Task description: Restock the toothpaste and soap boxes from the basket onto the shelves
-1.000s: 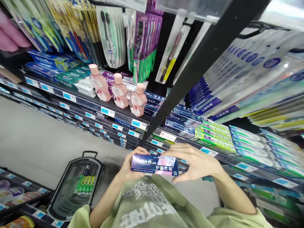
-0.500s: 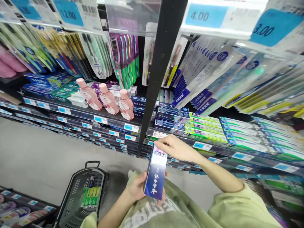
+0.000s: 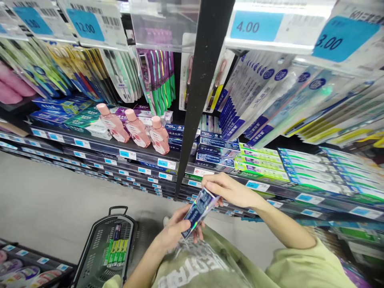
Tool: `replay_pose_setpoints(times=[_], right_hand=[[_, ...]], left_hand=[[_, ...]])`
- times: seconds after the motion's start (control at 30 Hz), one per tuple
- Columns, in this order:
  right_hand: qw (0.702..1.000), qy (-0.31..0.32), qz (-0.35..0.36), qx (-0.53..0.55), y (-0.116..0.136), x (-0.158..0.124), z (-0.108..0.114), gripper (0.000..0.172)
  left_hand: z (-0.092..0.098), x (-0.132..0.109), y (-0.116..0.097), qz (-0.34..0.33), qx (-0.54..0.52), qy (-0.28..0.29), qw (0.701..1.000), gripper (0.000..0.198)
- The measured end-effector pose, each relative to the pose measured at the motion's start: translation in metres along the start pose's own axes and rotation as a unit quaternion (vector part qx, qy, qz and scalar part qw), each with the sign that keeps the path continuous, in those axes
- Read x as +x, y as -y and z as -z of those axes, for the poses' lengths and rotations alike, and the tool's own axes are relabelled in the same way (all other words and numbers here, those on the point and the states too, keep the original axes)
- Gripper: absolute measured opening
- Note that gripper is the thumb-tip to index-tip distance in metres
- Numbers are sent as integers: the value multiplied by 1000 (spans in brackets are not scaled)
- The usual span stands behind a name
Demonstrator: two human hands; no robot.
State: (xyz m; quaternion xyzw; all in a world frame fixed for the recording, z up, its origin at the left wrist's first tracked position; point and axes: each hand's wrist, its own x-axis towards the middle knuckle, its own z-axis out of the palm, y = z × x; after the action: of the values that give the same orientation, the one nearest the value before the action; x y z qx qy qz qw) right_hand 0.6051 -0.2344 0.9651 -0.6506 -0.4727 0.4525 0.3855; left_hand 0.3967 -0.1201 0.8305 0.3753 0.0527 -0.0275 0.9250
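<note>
A dark blue toothpaste box is held at a slant in front of my body, one of its narrow printed sides facing up. My left hand grips the lower end, thumb on top and fingers beneath. Around the upper right end close the fingers of my right hand. Just beyond my hands, similar dark blue boxes are stacked on the shelf beside green DARLIE boxes.
Pink bottles line the shelf edge left of a black upright post. Packaged toothbrushes hang above. On the floor at lower left stands a dark basket holding green and yellow boxes.
The box has turned from its wide front to a narrow side and now slants up to the right. My right hand has moved slightly right and down with its end.
</note>
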Motion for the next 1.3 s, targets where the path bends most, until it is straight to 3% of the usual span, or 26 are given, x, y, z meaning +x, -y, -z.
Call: replay_pose_setpoints(times=[0.1, 0.23, 0.33, 0.4, 0.5, 0.57, 0.7, 0.83, 1.0, 1.17, 1.3], right_hand=[[997, 67, -17, 22, -3, -3, 8, 42], [987, 156, -32, -5, -5, -4, 14, 42], [982, 161, 14, -97, -3, -4, 11, 50], [977, 124, 52, -163, 2, -6, 8, 53], [975, 17, 58, -213, 16, -17, 12, 43], [972, -88, 29, -217, 27, -27, 22, 38], [932, -301, -13, -201, 36, -43, 43, 36], [890, -389, -12, -237, 35, -50, 54, 35], [843, -448, -5, -298, 37, -33, 55, 45], [857, -409, 2, -313, 38, 9, 65, 55], [870, -364, 42, -331, 32, 40, 79, 52]], left_hand=[[3, -2, -13, -75, 164, -48, 983, 67], [6, -7, -32, -187, 379, -103, 900, 54], [8, -11, -39, -277, 455, -142, 834, 53], [8, -12, -39, -307, 467, -153, 815, 56], [8, -10, -34, -316, 410, -199, 832, 60], [9, -8, -32, -313, 359, -225, 850, 59], [17, -11, -33, -283, 334, -227, 870, 36], [27, -20, -29, -238, 326, -231, 885, 17], [35, -26, -17, -186, 323, -215, 903, 19], [41, -28, -17, -158, 344, -203, 903, 21], [47, -34, -19, -151, 361, -199, 899, 21]])
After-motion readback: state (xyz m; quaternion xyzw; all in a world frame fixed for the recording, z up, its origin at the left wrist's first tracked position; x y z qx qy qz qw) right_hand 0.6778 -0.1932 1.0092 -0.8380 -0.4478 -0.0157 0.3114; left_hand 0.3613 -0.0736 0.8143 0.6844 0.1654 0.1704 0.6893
